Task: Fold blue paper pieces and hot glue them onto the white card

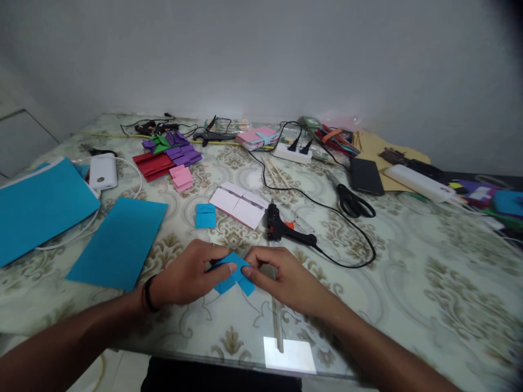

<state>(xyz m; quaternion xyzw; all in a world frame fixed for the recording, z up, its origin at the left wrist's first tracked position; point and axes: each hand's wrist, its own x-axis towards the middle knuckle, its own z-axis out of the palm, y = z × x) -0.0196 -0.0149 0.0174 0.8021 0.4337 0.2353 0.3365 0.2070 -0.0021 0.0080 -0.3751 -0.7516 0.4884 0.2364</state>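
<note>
A small folded blue paper piece (233, 275) lies on the glass-topped patterned table (408, 283) near its front edge. My left hand (188, 273) pinches its left side, thumb and fingers pressed on the paper. My right hand (281, 275) grips its right side with the fingertips. A black band circles my left wrist. A thin wooden stick (278, 326) lies under my right hand. A small blue paper square (205, 216) rests farther back.
Two large blue sheets (118, 242) and a white power bank (103, 171) lie left. A black glue gun (286, 227) with cord, scissors (352, 200), white folded paper (241, 204), pink squares (181, 178), red and purple pieces (163, 158), a power strip (292, 153) and a phone (366, 176) sit behind.
</note>
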